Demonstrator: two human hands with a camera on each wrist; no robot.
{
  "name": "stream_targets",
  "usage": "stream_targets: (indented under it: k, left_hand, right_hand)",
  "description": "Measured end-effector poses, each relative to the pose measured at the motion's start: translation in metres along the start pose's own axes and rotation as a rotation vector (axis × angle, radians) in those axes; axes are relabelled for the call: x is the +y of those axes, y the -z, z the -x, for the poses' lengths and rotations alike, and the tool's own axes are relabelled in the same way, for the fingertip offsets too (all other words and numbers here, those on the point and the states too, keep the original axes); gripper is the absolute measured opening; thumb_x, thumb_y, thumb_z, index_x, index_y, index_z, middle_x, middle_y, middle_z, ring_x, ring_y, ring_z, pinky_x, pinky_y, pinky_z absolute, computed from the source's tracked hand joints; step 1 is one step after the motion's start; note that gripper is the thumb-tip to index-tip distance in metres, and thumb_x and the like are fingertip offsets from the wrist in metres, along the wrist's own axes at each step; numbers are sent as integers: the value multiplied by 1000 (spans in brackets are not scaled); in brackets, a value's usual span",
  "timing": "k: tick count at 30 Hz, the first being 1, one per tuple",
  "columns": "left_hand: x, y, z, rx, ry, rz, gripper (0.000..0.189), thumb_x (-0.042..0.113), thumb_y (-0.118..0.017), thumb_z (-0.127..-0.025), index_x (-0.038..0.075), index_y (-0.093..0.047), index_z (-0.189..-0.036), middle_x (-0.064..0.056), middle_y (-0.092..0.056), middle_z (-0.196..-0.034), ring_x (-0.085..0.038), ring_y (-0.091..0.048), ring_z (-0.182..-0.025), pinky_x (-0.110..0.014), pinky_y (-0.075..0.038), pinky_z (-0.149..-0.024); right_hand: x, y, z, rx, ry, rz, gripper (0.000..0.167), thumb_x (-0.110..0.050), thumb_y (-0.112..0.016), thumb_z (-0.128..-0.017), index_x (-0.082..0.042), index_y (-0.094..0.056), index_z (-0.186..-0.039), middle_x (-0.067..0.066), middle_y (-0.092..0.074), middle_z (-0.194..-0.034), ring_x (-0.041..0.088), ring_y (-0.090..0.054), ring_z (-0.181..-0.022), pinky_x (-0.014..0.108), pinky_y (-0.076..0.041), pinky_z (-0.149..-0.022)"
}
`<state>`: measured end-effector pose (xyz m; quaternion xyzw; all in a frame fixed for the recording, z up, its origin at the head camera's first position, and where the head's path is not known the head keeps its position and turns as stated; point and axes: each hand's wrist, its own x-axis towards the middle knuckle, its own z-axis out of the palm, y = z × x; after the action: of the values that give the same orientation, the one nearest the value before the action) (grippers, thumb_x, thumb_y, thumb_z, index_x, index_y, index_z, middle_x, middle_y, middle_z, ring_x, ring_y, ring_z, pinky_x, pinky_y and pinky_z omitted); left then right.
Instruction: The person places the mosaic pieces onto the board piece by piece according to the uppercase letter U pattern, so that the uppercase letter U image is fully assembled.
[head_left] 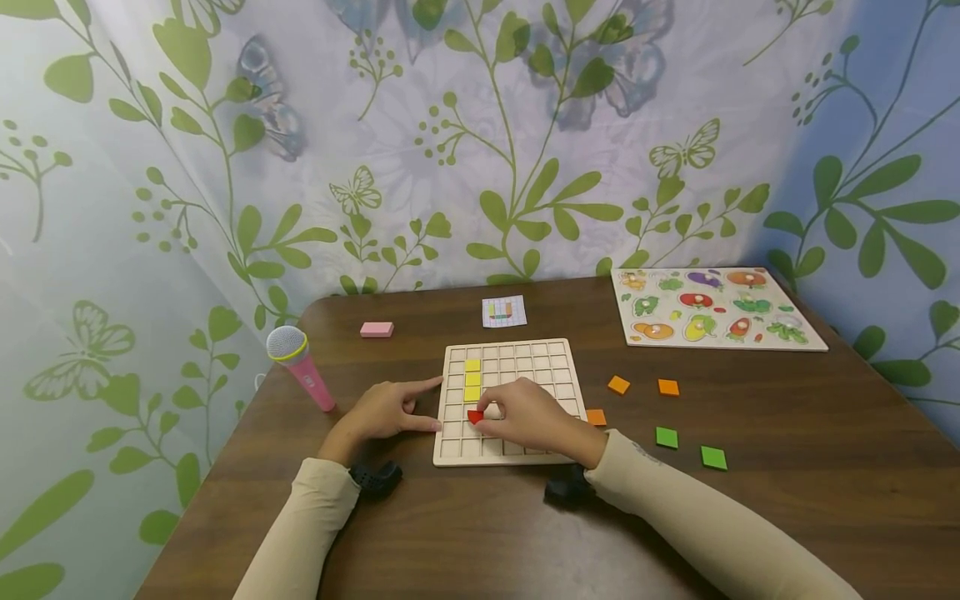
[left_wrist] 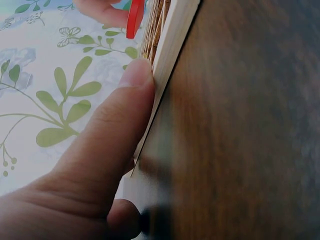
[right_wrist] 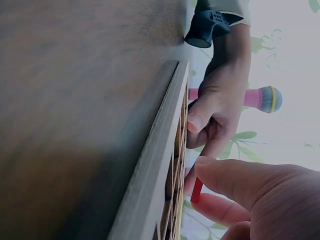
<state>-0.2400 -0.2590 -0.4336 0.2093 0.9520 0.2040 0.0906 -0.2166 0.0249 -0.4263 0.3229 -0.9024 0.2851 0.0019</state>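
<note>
One red tile is pinched between the right hand's thumb and finger, just below a column of three yellow tiles on one wooden grid board. The left hand, gripping nothing, touches the board's left edge with thumb and forefinger extended. Right of the board lie three orange tiles and two green tiles. Beyond is one small card.

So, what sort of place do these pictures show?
Probably a play or learning area, whether home or classroom I cannot tell: a table with a gridded board and a vegetable puzzle, before a leafy printed backdrop.
</note>
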Motion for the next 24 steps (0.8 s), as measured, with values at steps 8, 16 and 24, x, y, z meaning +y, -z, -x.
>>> stream_targets:
  k: [8, 16, 24]
  left_hand:
    - [-1, 0, 0, 0, -1, 5, 86, 67, -78, -78, 38, -48, -153, 8, -37, -60, -9, -31, -53, -28, -28, -53]
    - [-1, 1, 0, 5, -9, -3, 85, 66, -78, -79, 36, -50, -153, 8, -38, -61, -10, -32, -54, -29, -28, -53]
    - [-2, 0, -1, 4, -17, -1, 85, 67, -77, -79, 36, -48, -154, 8, -36, -59, -9, -30, -53, -28, -26, -52]
  right_hand:
    - [-1, -4, -9, 6, -8, 29, 17, -31, -79, -90, -17, -80, -100, -13, -54, -56, 8, -43, -55, 26, -36, -53]
    - [1, -6, -14, 19, -9, 59, 18, -31, -81, -88, -16, -79, -98, -10, -72, -80, 10, -55, -68, 31, -47, -68]
    - [2, -10, -18, 13, -15, 119, 17, -33, -80, -89, -19, -79, -98, -9, -73, -83, 12, -57, -70, 30, -46, -64]
